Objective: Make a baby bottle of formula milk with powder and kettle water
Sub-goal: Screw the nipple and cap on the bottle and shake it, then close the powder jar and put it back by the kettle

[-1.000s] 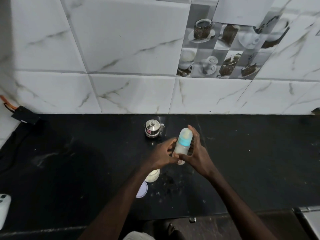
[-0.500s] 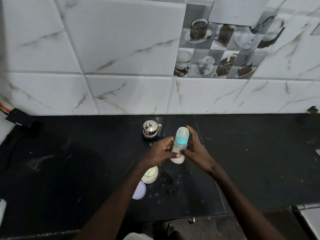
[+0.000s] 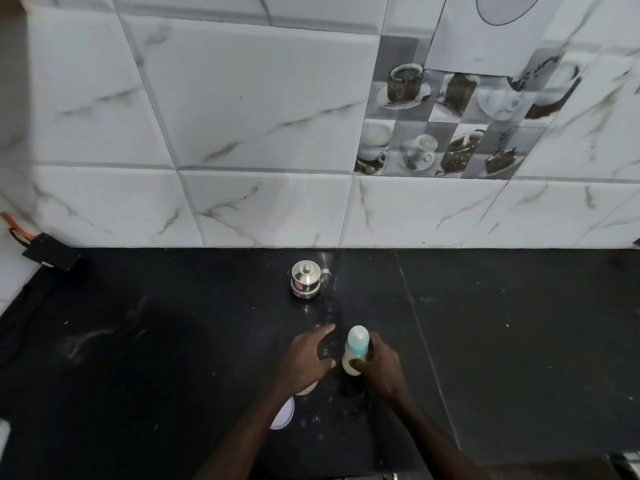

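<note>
Left grip (image 3: 306, 358) hangs over the things nearest us: a round white lid (image 3: 282, 414) lies flat on the black desk (image 3: 138, 375) beside our forearm. Just past it is a pale container (image 3: 308, 389), only an edge of it showing under the palm. That grip is wide, fingers spread, palm down, holding nothing. Just beside it our right grip (image 3: 381, 370) wraps the lower body of the baby bottle (image 3: 356, 351), thumb in front and fingers behind. The bottle stands upright, with its teal collar and clear cap on and white milk inside. We cannot tell whether its base rests on the desk. Pale specks dot the desk near our wrists. Farther back, well apart, a small steel kettle (image 3: 306, 280) sits lidded near the tiled wall (image 3: 242, 116).

We judge the task nearly done: powder and water seem to be in and the bottle is capped. What is left looks like setting the bottle down and lidding the container.
</note>
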{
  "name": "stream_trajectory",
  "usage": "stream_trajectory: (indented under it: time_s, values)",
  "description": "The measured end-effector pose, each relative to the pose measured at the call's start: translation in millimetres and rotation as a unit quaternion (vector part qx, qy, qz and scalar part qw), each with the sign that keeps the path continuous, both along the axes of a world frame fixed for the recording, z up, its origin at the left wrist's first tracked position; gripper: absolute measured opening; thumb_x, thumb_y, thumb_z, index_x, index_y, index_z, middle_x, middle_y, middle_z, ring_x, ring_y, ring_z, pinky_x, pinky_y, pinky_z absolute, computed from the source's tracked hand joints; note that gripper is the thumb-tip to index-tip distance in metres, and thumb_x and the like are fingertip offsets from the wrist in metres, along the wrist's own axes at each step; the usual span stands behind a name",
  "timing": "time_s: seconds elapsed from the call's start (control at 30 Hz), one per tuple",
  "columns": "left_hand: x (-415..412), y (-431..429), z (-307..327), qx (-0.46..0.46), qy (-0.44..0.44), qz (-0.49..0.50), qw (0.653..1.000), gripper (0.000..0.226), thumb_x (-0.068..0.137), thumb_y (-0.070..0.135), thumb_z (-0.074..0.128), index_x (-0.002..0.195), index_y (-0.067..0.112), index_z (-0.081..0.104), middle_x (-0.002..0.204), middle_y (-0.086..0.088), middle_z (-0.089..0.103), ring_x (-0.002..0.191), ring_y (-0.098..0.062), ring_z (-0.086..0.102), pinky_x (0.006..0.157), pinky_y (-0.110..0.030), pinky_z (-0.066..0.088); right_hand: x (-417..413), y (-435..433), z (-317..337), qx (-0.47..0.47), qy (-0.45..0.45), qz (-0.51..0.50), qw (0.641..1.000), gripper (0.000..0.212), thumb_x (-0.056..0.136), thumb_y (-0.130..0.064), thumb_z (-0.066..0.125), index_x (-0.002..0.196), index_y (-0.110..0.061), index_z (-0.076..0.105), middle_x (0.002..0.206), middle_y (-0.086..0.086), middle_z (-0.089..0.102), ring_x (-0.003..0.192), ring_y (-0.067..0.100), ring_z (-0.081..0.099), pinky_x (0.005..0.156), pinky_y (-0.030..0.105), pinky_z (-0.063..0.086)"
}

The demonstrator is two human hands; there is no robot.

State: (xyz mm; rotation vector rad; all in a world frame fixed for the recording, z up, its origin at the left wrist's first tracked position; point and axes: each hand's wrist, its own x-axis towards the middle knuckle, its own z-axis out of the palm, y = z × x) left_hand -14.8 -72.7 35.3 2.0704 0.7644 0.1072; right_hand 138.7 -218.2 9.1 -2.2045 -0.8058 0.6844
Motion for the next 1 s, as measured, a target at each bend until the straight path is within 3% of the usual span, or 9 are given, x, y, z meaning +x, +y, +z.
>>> stream_trajectory:
  time_s: [0.13,0.27,0.4,0.6,0.73,0.83,0.93,1.0]
  values:
    - [-8,11,-10,0.1,0.117,0.02,0.988,0.095,0.08,0.057,0.076,0.158,0.033,0.03,0.168,0.006,0.026,0.158,-0.022,0.015,0.127,-0.051,0.005,21,47,-11,0.029,-0.002,-0.022,0.999,0.055,0.078,-0.016,0.084,0.125,-0.024,0.058,0.115,-0.01,0.065,0.106,0.013,0.063,0.086,0.026,0.047]
    - [-16,12,-20,0.095,0.184,0.012,0.978,0.12,0.067,0.073,0.077,0.162,0.033,0.015,0.172,0.003,0.009,0.159,-0.029,0.005,0.124,-0.063,0.006,38,95,-16,0.047,-0.026,-0.025,0.998,0.055,0.075,-0.014,0.085,0.123,-0.017,0.059,0.113,-0.004,0.067,0.103,0.017,0.063,0.085,0.028,0.046]
    - [-24,13,-26,0.063,0.175,0.01,0.983,0.131,0.061,0.072,0.082,0.163,0.032,0.011,0.172,0.003,0.01,0.159,-0.027,0.008,0.125,-0.06,0.015,45,128,-18,0.053,-0.046,-0.011,0.997,0.054,0.073,-0.015,0.086,0.121,-0.017,0.06,0.114,0.0,0.07,0.102,0.018,0.064,0.085,0.031,0.049]
    - [-34,15,-29,0.027,0.125,0.012,0.992,0.13,0.062,0.043,0.094,0.162,0.029,0.014,0.168,0.003,0.02,0.154,-0.019,0.022,0.123,-0.035,0.028,47,156,-19,0.047,-0.048,0.002,0.998,0.058,0.073,-0.016,0.087,0.125,-0.016,0.06,0.118,0.003,0.07,0.103,0.019,0.064,0.081,0.024,0.042]
    - [-44,20,-31,-0.013,0.114,0.015,0.993,0.137,0.056,0.034,0.097,0.162,0.032,0.012,0.165,0.001,0.026,0.15,-0.018,0.028,0.12,-0.035,0.033,43,157,-16,0.036,-0.04,-0.003,0.999,0.072,0.072,-0.016,0.086,0.136,-0.014,0.052,0.131,0.007,0.065,0.117,0.027,0.063,0.087,0.027,0.043]
    - [-59,25,-36,-0.048,0.116,0.006,0.992,0.146,0.052,0.036,0.098,0.163,0.031,0.003,0.167,-0.001,0.023,0.152,-0.018,0.025,0.122,-0.035,0.029,25,137,-17,0.019,0.012,-0.088,0.996,0.082,0.077,-0.011,0.081,0.147,-0.007,0.039,0.139,0.013,0.057,0.127,0.031,0.057,0.097,0.032,0.044]
    - [-76,33,-37,-0.061,0.134,0.015,0.989,0.151,0.053,0.034,0.097,0.163,0.025,-0.007,0.172,-0.004,0.006,0.158,-0.023,0.011,0.125,-0.036,0.022,-1,106,-21,-0.006,0.05,-0.148,0.988,0.064,0.084,-0.006,0.071,0.142,-0.007,0.045,0.13,0.011,0.061,0.121,0.031,0.059,0.095,0.033,0.045]
    - [-84,32,-40,-0.041,0.19,0.028,0.98,0.152,0.057,0.036,0.096,0.162,0.02,-0.013,0.171,-0.01,0.001,0.158,-0.031,0.007,0.125,-0.042,0.02,-18,88,-23,-0.032,0.063,-0.164,0.984,0.044,0.089,-0.001,0.062,0.131,-0.01,0.055,0.12,0.007,0.064,0.117,0.029,0.061,0.093,0.034,0.046]
